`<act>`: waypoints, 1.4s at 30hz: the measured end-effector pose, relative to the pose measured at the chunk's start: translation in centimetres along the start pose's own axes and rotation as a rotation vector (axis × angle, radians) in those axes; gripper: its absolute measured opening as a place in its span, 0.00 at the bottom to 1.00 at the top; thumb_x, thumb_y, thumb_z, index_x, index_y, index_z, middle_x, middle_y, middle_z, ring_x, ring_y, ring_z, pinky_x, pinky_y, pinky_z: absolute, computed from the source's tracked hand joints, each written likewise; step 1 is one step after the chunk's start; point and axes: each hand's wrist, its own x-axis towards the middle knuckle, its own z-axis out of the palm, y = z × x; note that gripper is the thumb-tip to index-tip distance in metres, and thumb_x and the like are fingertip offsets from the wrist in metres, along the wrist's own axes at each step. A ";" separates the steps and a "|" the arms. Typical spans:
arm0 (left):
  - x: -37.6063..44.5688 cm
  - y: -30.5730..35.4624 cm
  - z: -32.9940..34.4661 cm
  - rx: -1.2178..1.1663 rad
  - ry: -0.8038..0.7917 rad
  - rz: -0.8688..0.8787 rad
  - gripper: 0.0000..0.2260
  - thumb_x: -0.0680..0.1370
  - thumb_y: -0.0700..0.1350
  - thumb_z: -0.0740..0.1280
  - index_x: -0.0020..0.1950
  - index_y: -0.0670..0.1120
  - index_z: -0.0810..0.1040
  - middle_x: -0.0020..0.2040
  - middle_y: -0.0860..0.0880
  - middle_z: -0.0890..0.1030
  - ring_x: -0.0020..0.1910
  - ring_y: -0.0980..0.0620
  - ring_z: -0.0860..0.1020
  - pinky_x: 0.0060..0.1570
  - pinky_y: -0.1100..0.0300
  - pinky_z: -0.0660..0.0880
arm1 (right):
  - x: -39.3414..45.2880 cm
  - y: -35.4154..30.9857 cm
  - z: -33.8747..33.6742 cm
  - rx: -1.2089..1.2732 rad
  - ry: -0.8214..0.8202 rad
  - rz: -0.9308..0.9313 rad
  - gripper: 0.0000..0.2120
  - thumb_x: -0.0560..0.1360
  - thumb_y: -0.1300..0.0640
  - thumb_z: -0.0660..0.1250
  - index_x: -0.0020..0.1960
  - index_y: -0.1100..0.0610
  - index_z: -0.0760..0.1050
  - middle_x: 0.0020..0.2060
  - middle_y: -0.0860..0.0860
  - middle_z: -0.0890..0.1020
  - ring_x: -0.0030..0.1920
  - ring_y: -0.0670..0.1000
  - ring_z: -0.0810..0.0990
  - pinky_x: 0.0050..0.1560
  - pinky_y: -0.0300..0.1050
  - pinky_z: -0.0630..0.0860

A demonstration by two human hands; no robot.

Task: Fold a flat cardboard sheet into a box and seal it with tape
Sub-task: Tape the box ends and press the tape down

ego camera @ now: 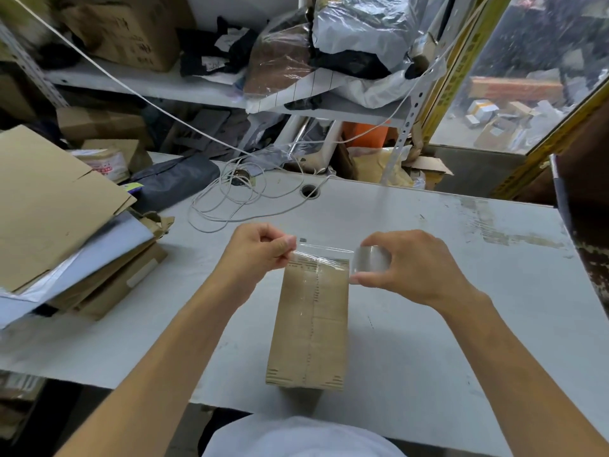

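A folded cardboard box [309, 324] stood on a pale counter [461, 291] as a person stretched clear tape [321, 253] across its far end. The left hand [260, 252] pinched the tape's free end while the right hand [408, 265] gripped the tape roll [370, 263]. Flattened cardboard sheets [56, 206] lay stacked at the left, beside a loose coil of white cord [237, 196].

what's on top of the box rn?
Clear tape runs along the seam of the box; a fresh strip spans its far edge between left hand and tape roll. Inside is hidden.
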 end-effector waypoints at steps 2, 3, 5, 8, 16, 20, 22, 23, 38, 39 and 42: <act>0.5 -0.7 -0.4 0.004 0.000 -0.044 0.09 0.78 0.35 0.68 0.37 0.40 0.78 0.32 0.46 0.80 0.33 0.53 0.77 0.35 0.66 0.76 | 0.1 0.5 0.4 0.069 -0.034 0.033 0.31 0.64 0.23 0.62 0.55 0.43 0.79 0.41 0.43 0.83 0.42 0.47 0.79 0.43 0.46 0.76; 0.7 -1.0 -0.6 0.012 0.010 -0.058 0.09 0.78 0.35 0.69 0.38 0.39 0.78 0.32 0.46 0.80 0.33 0.53 0.77 0.35 0.66 0.76 | 0.2 0.8 0.7 0.094 -0.044 0.050 0.31 0.64 0.23 0.59 0.54 0.43 0.79 0.40 0.43 0.83 0.41 0.46 0.79 0.43 0.46 0.76; 1.2 -1.8 -0.7 0.016 0.043 -0.080 0.07 0.78 0.36 0.69 0.39 0.38 0.77 0.32 0.46 0.79 0.33 0.53 0.77 0.36 0.64 0.76 | 0.5 1.0 1.7 0.078 -0.058 0.096 0.32 0.66 0.23 0.54 0.51 0.44 0.81 0.40 0.43 0.84 0.42 0.46 0.79 0.43 0.47 0.77; 1.6 -2.8 -0.9 0.030 0.087 -0.102 0.07 0.78 0.36 0.69 0.40 0.38 0.77 0.33 0.45 0.79 0.34 0.51 0.76 0.38 0.61 0.75 | 1.0 1.4 3.4 0.027 -0.038 0.147 0.30 0.69 0.24 0.54 0.49 0.45 0.83 0.39 0.43 0.84 0.41 0.47 0.80 0.42 0.47 0.78; 2.6 -3.6 -1.8 0.006 0.126 -0.168 0.06 0.79 0.38 0.68 0.44 0.36 0.79 0.35 0.45 0.78 0.34 0.53 0.76 0.37 0.64 0.76 | 2.7 1.2 4.6 0.009 -0.036 0.159 0.28 0.71 0.26 0.55 0.47 0.45 0.83 0.39 0.43 0.84 0.41 0.47 0.79 0.40 0.46 0.76; 3.3 -4.3 -1.8 0.007 0.111 -0.209 0.07 0.79 0.39 0.68 0.43 0.37 0.79 0.36 0.45 0.79 0.34 0.53 0.76 0.36 0.64 0.76 | 3.2 1.5 4.9 -0.003 -0.078 0.176 0.27 0.71 0.27 0.56 0.47 0.46 0.83 0.40 0.45 0.85 0.42 0.48 0.79 0.40 0.45 0.76; 3.5 -5.2 -1.6 -0.047 0.106 -0.251 0.09 0.79 0.38 0.68 0.39 0.38 0.78 0.35 0.45 0.79 0.34 0.52 0.76 0.35 0.65 0.76 | 3.2 1.7 5.4 0.016 -0.103 0.189 0.28 0.71 0.27 0.55 0.46 0.46 0.84 0.39 0.45 0.84 0.41 0.48 0.79 0.38 0.44 0.75; 3.5 -5.6 -1.5 -0.108 0.101 -0.281 0.11 0.79 0.37 0.67 0.37 0.39 0.77 0.34 0.45 0.78 0.33 0.52 0.75 0.35 0.65 0.76 | 3.1 1.7 5.6 0.049 -0.110 0.201 0.29 0.71 0.26 0.55 0.45 0.47 0.84 0.38 0.45 0.84 0.41 0.48 0.79 0.38 0.45 0.74; -1.4 -5.4 3.2 0.399 0.376 0.087 0.11 0.77 0.48 0.70 0.59 0.50 0.80 0.54 0.56 0.81 0.52 0.59 0.80 0.56 0.60 0.78 | 2.6 1.3 6.9 0.200 -0.080 0.286 0.29 0.66 0.24 0.59 0.40 0.46 0.83 0.34 0.42 0.83 0.39 0.46 0.79 0.35 0.45 0.74; -1.9 -5.5 3.6 0.488 0.350 0.105 0.16 0.78 0.48 0.70 0.65 0.49 0.78 0.58 0.55 0.80 0.56 0.56 0.79 0.60 0.58 0.76 | 2.5 1.2 6.9 0.203 -0.072 0.292 0.28 0.66 0.24 0.59 0.40 0.46 0.83 0.34 0.42 0.83 0.39 0.46 0.79 0.36 0.45 0.74; -2.5 -6.1 3.8 0.566 0.311 0.047 0.23 0.79 0.49 0.67 0.73 0.49 0.71 0.64 0.51 0.80 0.63 0.50 0.77 0.65 0.53 0.73 | 1.7 1.3 6.9 0.304 -0.044 0.320 0.22 0.68 0.28 0.64 0.45 0.45 0.82 0.39 0.41 0.83 0.43 0.45 0.79 0.42 0.46 0.77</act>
